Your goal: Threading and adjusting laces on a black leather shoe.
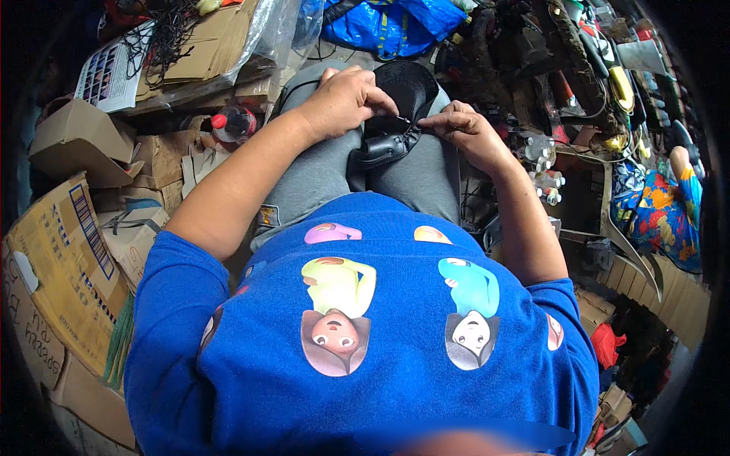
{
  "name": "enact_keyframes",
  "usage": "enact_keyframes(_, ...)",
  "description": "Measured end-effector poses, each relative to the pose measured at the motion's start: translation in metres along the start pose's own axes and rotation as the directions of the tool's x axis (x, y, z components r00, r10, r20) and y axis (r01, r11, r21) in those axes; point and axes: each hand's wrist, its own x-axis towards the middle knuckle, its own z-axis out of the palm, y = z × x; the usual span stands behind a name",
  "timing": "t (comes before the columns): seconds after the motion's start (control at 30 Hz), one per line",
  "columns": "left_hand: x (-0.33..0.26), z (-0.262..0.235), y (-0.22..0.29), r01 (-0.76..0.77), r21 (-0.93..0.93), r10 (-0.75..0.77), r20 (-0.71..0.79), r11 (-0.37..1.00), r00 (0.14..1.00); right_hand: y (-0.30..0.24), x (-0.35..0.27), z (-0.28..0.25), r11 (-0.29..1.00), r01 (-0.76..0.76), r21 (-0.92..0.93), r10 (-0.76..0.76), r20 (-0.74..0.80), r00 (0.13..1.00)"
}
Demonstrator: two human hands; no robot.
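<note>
My bare forearms [255,167] angle inward, elbows bent wide, toward the black shoe [409,87] lying across my grey-trousered thighs [304,178]. My left hand [342,102] arches at its left edge, my right hand [465,131] curls at its right; fingertips nearly meet over its middle, but whether they clamp anything I cannot tell.
</note>
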Motion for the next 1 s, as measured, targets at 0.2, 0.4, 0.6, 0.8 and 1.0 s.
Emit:
enact_keyframes(0.2,0.001,-0.001,0.004,0.017,0.007,-0.017,0.021,1.0,1.0,0.003,0.0,0.0,1.0,-0.005,0.013,0.005,0.001,1.0)
enact_keyframes(0.4,0.01,-0.001,0.003,0.034,-0.029,-0.031,0.081,0.999,0.996,0.007,0.004,0.0,0.996,-0.042,0.075,0.039,0.03,0.999)
enact_keyframes(0.6,0.03,-0.002,-0.007,0.069,-0.235,-0.011,0.239,0.969,0.971,0.007,0.014,-0.004,0.99,-0.081,0.114,0.073,0.076,0.994)
enact_keyframes(0.8,0.034,-0.005,-0.012,0.051,-0.293,0.031,0.268,0.955,0.963,-0.001,0.018,-0.006,0.995,-0.066,0.077,0.058,0.096,0.994)
enact_keyframes(1.0,0.046,-0.002,-0.017,-0.017,-0.278,0.097,0.277,0.96,0.956,0.004,0.021,-0.002,0.996,-0.027,-0.084,0.023,-0.049,0.999)
